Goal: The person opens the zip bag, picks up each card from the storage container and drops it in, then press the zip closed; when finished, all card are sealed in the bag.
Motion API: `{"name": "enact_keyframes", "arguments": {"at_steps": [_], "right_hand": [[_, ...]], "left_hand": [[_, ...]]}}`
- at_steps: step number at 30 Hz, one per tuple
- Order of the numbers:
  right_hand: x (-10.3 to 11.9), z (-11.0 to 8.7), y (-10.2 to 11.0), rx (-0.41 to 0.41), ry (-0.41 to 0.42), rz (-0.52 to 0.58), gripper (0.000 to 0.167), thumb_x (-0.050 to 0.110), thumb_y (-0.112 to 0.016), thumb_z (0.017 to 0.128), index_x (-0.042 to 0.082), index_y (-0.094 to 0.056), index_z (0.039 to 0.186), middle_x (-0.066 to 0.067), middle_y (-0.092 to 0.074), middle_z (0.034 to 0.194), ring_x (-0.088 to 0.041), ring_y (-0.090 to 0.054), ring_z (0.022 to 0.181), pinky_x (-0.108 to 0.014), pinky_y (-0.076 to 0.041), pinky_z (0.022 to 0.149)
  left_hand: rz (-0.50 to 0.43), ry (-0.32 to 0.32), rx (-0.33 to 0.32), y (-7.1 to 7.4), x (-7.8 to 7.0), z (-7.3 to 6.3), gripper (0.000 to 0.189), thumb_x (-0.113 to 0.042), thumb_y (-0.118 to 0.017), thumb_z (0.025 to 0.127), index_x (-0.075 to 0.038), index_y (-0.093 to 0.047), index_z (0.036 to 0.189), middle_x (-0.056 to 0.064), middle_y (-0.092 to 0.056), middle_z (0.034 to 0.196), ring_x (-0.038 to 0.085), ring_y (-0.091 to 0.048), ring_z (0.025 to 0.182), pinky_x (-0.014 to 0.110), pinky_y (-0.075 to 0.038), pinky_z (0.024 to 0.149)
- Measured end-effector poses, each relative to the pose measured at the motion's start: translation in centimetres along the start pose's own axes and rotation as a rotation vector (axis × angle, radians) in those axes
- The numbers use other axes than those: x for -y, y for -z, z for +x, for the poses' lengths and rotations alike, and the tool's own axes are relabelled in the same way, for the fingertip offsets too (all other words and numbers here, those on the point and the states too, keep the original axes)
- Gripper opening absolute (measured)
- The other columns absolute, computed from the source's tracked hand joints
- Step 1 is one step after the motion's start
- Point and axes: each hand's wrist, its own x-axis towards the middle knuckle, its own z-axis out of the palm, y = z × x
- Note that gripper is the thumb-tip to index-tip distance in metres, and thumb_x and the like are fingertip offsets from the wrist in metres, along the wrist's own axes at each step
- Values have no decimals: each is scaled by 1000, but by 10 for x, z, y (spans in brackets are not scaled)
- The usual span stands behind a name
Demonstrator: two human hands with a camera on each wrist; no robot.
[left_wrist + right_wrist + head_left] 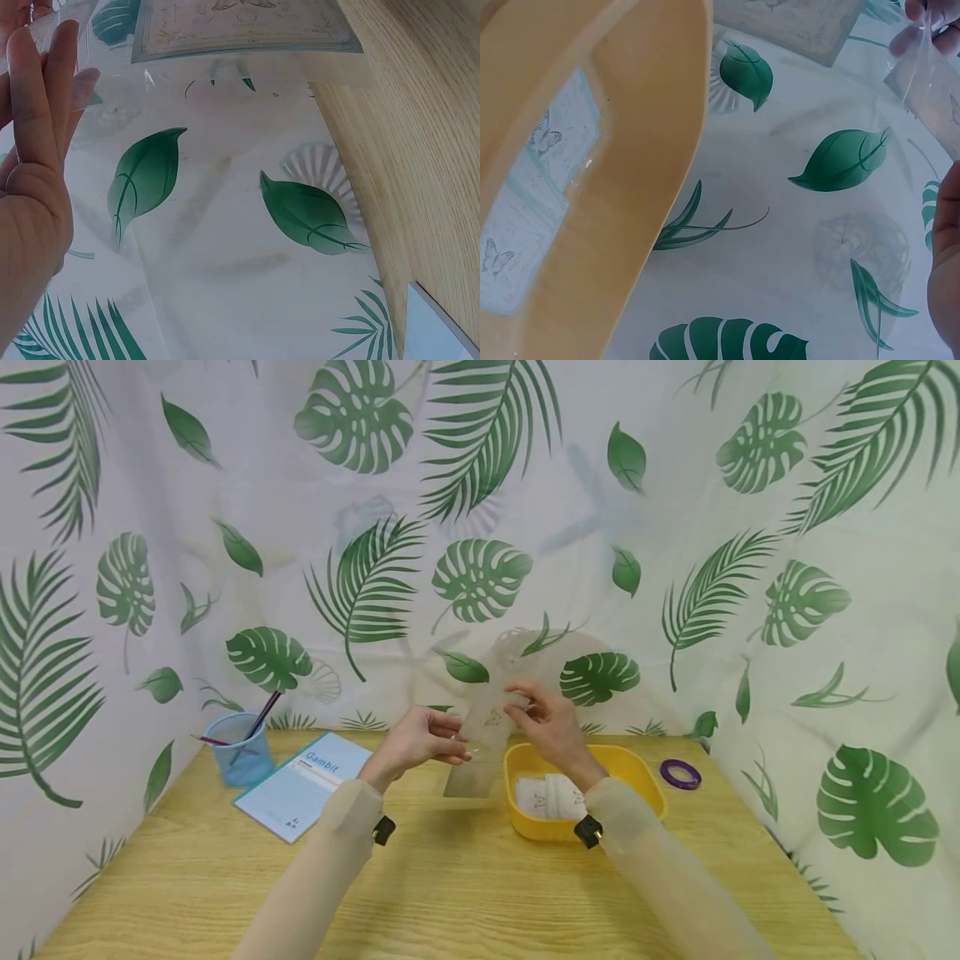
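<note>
Hands: we pinch a clear plastic sleeve with a beige butterfly print in our left hand and right hand | Place: it hangs above the pale wood-grain surface, near the left end of a rounded yellow plastic bin | Inside bin: we see white butterfly-printed packets | Right of bin: flat purple ring

- Head: facing forward, down over yellow wood-grain table;
- left wrist: close, along bare left hand;
- right wrist: close; shares yellow plastic tub with head
</note>
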Motion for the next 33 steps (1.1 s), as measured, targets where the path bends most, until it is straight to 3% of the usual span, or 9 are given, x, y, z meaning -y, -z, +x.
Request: {"name": "enact_keyframes", "arguments": {"at_steps": [5, 11, 17, 33], "right_hand": [[0, 2, -3, 42, 6, -4, 24, 7, -70, 90, 8, -68, 114, -11, -70, 104, -25, -64, 77, -16, -56, 67], [-3, 3, -6, 105, -29, -42, 24, 8, -70, 91, 8, -68, 114, -11, -70, 91, -18, -59, 68, -20, -54, 60], [-5, 0, -8, 174, -140, -64, 26, 11, -69, 92, 12, -67, 118, -11, -72, 105, -17, -64, 75, -21, -57, 66], [-10, -9, -13, 230, -134, -47, 22, 15, -71, 91, 13, -74, 112, -4, -74, 111, -14, -67, 84, -24, -60, 71]], "left_hand": [[9, -4, 6, 1, 1, 0, 40, 4, -68, 88, 7, -61, 127, 24, -71, 107, 23, -75, 83, 50, -60, 86], [27, -21, 12, 1, 0, 1, 37, 2, -68, 89, 6, -63, 125, 23, -72, 106, 23, -74, 83, 46, -62, 82], [21, -9, 5, 0, -1, 2, 38, 2, -67, 89, 6, -61, 127, 24, -70, 110, 22, -74, 83, 54, -56, 90], [2, 14, 5, -1, -1, 1, 43, 4, -65, 90, 7, -56, 132, 25, -69, 109, 25, -75, 86, 49, -59, 88]]}}
